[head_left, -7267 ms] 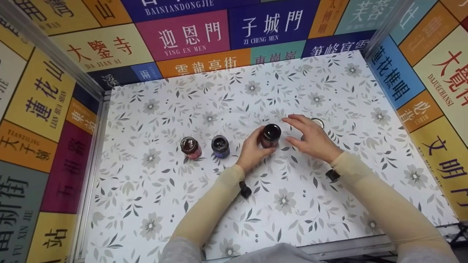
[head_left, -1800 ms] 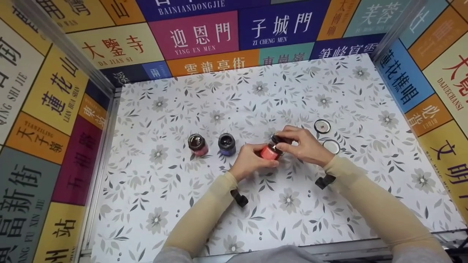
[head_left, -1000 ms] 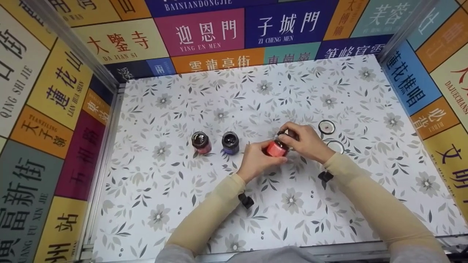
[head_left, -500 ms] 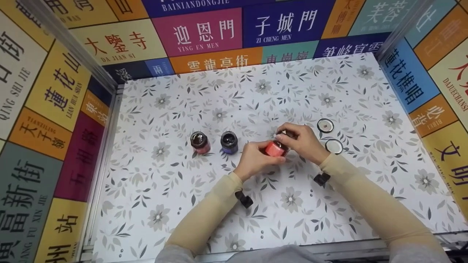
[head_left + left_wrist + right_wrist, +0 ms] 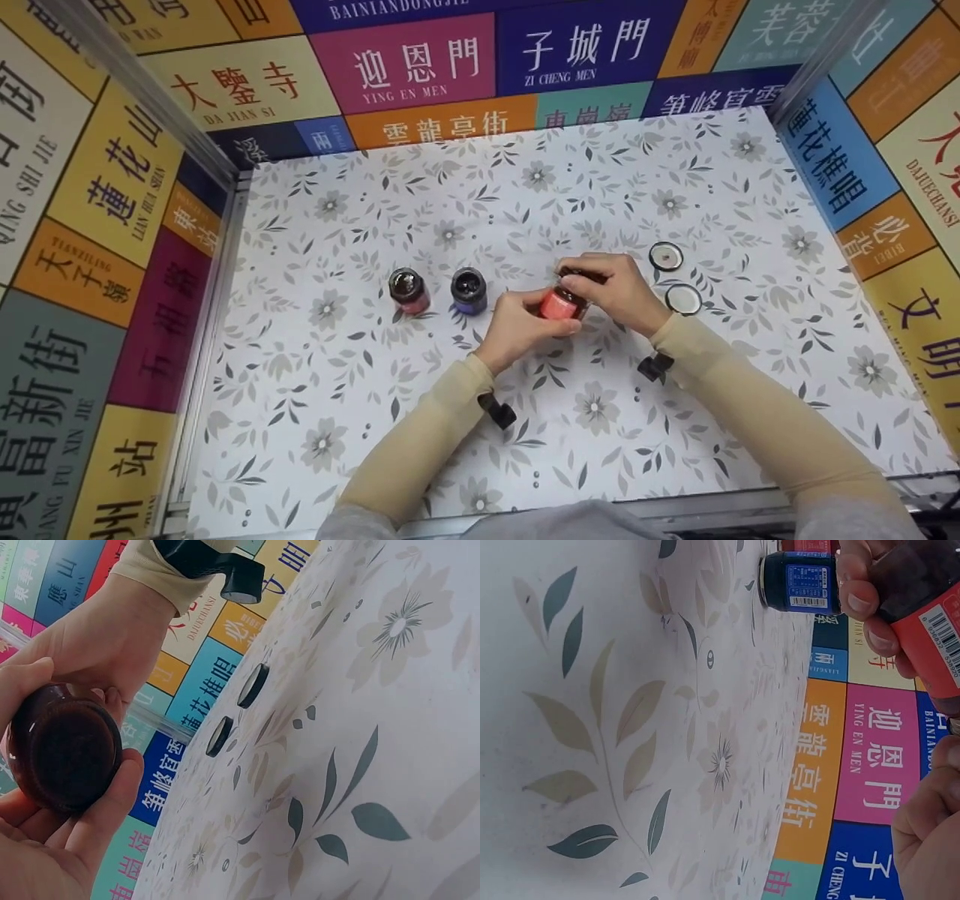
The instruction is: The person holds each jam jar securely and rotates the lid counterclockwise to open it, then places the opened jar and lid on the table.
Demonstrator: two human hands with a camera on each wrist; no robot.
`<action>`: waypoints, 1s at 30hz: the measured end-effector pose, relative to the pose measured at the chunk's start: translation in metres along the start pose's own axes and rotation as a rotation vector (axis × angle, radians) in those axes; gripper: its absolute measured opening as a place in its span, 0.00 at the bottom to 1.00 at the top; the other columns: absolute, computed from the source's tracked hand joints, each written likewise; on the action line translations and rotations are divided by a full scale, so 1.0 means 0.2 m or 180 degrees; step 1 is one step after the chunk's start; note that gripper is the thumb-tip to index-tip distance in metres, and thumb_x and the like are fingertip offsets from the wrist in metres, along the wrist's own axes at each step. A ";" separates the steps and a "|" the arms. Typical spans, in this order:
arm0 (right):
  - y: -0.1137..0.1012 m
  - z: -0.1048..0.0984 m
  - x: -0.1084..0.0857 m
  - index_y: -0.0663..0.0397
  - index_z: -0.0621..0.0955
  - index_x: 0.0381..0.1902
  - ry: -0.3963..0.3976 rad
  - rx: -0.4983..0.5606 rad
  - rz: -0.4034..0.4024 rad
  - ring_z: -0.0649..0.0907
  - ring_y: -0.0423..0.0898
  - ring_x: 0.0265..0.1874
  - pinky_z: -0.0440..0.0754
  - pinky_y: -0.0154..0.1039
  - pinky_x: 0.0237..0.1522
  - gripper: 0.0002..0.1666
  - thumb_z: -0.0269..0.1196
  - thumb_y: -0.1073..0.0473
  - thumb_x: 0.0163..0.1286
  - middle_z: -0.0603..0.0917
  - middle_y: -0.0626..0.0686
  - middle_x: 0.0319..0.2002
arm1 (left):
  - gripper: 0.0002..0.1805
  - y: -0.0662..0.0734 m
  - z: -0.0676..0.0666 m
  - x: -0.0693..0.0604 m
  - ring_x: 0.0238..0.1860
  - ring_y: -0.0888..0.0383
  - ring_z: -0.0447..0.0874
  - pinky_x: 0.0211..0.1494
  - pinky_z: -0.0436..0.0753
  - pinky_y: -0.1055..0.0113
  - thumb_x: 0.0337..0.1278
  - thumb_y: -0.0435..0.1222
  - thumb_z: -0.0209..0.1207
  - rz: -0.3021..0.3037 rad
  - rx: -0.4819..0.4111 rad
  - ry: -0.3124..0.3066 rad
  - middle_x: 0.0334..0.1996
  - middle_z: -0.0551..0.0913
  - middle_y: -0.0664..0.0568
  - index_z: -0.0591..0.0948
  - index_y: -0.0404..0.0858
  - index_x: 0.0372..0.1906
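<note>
In the head view my left hand (image 5: pixel 517 328) grips a brown glass jar (image 5: pixel 559 304) with a red label. The jar is raised off the table and tilted; the left wrist view shows its dark round base (image 5: pixel 66 750). My right hand (image 5: pixel 624 291) has fingers and thumb around the dark lid (image 5: pixel 583 273) at the jar's top, partly covering it. Left of my hands stand two uncovered jars: a blue-labelled one (image 5: pixel 469 292) and a reddish-labelled one (image 5: pixel 409 292). The right wrist view shows the held jar's barcode label (image 5: pixel 939 637).
Two round lids, one farther back (image 5: pixel 666 256) and one nearer (image 5: pixel 683 299), lie inside-up beside my right wrist. A floral white tabletop (image 5: pixel 360 390) lies under everything. Panels with printed characters (image 5: pixel 409 67) wall the back and both sides.
Seven seconds ago the jar was upright, with my right hand apart from it. Since then it has been tilted and my right hand has taken hold of its lid. The last second shows only slight shifts.
</note>
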State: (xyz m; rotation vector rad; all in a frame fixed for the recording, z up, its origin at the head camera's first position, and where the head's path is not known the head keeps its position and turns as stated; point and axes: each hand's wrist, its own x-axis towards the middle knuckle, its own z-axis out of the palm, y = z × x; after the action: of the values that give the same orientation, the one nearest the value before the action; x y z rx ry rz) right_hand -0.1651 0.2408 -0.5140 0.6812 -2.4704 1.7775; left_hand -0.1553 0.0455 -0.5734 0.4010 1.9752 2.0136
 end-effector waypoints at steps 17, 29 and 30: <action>0.15 -0.03 0.00 0.39 0.84 0.59 -0.0087 -0.0791 0.0161 0.86 0.44 0.46 0.81 0.35 0.48 0.21 0.67 0.48 0.69 0.86 0.45 0.53 | 0.32 -0.02 -0.01 -0.02 0.40 0.59 0.87 0.45 0.86 0.64 0.37 0.46 0.81 0.0074 0.0378 0.0142 0.41 0.89 0.59 0.87 0.45 0.54; 0.07 -0.04 0.01 0.36 0.89 0.43 0.0049 -0.1293 0.0475 0.81 0.40 0.25 0.76 0.36 0.27 0.20 0.68 0.33 0.62 0.87 0.38 0.34 | 0.36 -0.02 -0.02 -0.03 0.43 0.63 0.86 0.48 0.84 0.68 0.36 0.47 0.81 0.0109 0.0683 0.0216 0.45 0.88 0.58 0.85 0.46 0.58; 0.07 -0.03 0.01 0.36 0.89 0.43 0.0044 -0.1297 0.0484 0.80 0.40 0.24 0.76 0.36 0.26 0.21 0.68 0.32 0.62 0.86 0.38 0.32 | 0.37 -0.02 -0.02 -0.03 0.43 0.63 0.86 0.48 0.84 0.68 0.35 0.47 0.81 0.0109 0.0697 0.0217 0.46 0.88 0.58 0.84 0.46 0.59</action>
State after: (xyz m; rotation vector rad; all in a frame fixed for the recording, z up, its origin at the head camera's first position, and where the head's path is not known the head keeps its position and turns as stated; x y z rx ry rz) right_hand -0.1725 0.2500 -0.5231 0.4576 -2.8115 1.2387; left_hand -0.1507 0.0394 -0.5769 0.4217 2.2546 1.8593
